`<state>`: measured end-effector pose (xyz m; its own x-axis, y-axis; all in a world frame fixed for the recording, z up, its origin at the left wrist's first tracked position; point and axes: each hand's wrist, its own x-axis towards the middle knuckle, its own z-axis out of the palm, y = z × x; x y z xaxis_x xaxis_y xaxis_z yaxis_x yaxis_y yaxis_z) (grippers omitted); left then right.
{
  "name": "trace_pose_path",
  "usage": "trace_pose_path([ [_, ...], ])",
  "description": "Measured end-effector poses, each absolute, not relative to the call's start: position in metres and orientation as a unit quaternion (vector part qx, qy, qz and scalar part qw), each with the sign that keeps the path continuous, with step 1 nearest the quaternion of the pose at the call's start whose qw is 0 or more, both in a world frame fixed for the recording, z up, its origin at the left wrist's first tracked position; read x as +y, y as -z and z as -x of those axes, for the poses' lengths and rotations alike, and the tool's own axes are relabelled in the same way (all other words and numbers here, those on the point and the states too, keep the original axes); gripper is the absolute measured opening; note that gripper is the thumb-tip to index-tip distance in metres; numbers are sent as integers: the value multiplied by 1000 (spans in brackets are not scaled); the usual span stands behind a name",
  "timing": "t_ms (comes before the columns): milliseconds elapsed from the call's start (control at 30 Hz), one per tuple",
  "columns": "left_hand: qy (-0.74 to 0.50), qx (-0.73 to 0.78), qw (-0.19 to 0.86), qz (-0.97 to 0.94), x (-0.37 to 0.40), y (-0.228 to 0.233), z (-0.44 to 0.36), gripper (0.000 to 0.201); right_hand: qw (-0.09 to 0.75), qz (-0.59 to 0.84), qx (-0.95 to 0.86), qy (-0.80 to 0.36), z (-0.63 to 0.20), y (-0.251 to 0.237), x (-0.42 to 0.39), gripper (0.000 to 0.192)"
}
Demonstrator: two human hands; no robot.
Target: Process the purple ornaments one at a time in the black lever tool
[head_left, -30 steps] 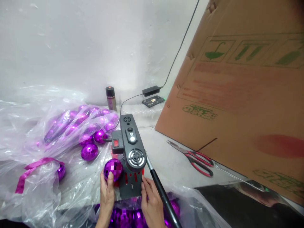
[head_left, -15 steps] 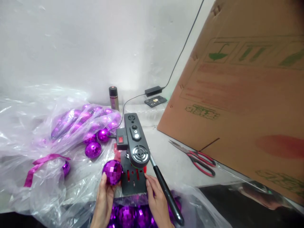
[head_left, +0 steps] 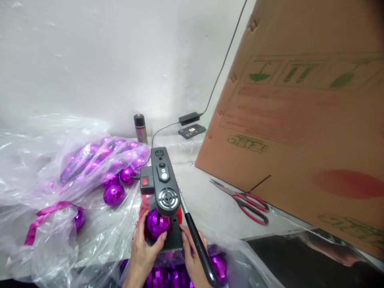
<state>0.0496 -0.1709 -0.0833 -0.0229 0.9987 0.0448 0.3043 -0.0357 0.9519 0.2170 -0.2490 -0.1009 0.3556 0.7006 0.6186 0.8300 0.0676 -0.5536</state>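
Left hand clamps a purple ball under the machine head; right hand steadies the base plate. Fingers near the head risk pinching.

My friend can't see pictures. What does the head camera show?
A person's left hand holds a shiny purple ball under a black machine, while the right hand touches its base. More purple balls lie in clear plastic; red scissors lie beside a cardboard box.
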Motion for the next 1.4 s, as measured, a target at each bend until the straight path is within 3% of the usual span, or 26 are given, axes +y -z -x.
trace_pose_path([
  [433, -442, 511, 230, -700, -168, 85, -64, 64, 489, 681, -544, 28, -235, 82, -266, 34],
  [567, -443, 518, 261, -683, -169, 88, -63, 67, 475, 677, -561, -17, -244, 72, -279, 30],
  [767, -432, 547, 401, -594, -166, 94, -42, 82, 465, 687, -550, -94, -244, 66, -292, 31],
  [967, -416, 557, 510, -508, -159, 89, -28, 86, 523, 670, -527, -20, -229, 64, -288, 31],
  [1167, -417, 554, 491, -527, -155, 96, -26, 84, 483, 639, -599, 22, -236, 57, -292, 33],
  [1400, -449, 536, 380, -606, -155, 88, -39, 71, 477, 640, -602, -15, -233, 84, -299, 35],
])
